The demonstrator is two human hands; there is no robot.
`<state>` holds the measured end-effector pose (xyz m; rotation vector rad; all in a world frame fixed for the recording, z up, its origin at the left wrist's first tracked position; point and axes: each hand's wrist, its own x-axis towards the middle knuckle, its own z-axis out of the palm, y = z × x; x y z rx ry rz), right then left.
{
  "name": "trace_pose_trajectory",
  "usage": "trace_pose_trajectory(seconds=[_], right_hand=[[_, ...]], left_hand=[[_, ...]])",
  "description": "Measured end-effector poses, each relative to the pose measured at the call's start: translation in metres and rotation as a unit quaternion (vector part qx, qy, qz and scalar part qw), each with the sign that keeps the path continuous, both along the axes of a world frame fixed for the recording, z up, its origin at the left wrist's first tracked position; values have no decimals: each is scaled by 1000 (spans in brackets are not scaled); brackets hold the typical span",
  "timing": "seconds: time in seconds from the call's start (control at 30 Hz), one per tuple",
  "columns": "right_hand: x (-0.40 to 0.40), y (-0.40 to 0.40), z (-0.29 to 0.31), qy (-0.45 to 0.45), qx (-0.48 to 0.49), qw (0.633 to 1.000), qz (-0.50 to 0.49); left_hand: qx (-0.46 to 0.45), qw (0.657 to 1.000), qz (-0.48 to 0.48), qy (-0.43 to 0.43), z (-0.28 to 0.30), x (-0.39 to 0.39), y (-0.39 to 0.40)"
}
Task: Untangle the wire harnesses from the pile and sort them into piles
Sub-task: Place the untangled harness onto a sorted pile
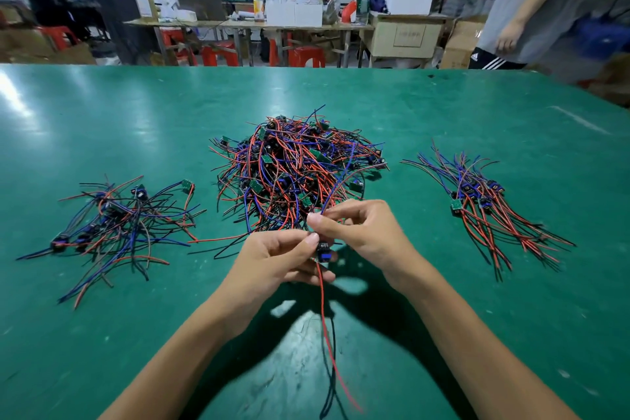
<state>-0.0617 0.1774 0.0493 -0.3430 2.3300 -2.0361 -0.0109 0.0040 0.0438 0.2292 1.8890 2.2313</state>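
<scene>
- Three heaps lie on the green bench (102,119): the big tangled pile (293,170) in the middle, a loose sorted pile (116,225) to the left, and a neater sorted pile (484,208) to the right.
- One harness (322,251) is lifted just in front of the tangled pile, between the two hands; its red and black leads hang down toward the near edge, while blue and other leads run up from the right hand toward the heap.
- Left hand (276,259): fingers curled, thumb and fingertips pinching the harness beside its small blue-and-black module.
- Right hand (358,225): fingers closed together in a pinch on the upper wires, just above the module.
- Judged step: freeing a single harness from the pile. Whether its upper leads are fully clear of the tangle cannot be told.
- Next move likely calls for drawing those leads out gently, then choosing a side pile; a hard pull could drag neighbouring harnesses along.
</scene>
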Motion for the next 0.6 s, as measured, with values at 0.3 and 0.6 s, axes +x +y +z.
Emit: trace_pose_trajectory(seconds=[0.3, 0.6], right_hand=[[9, -12, 2, -23, -60, 995, 70], [25, -34, -10, 102, 72, 992, -5]], left_hand=[[-1, 999, 47, 20, 0, -2, 3], [-77, 988, 122, 56, -1, -2, 4]])
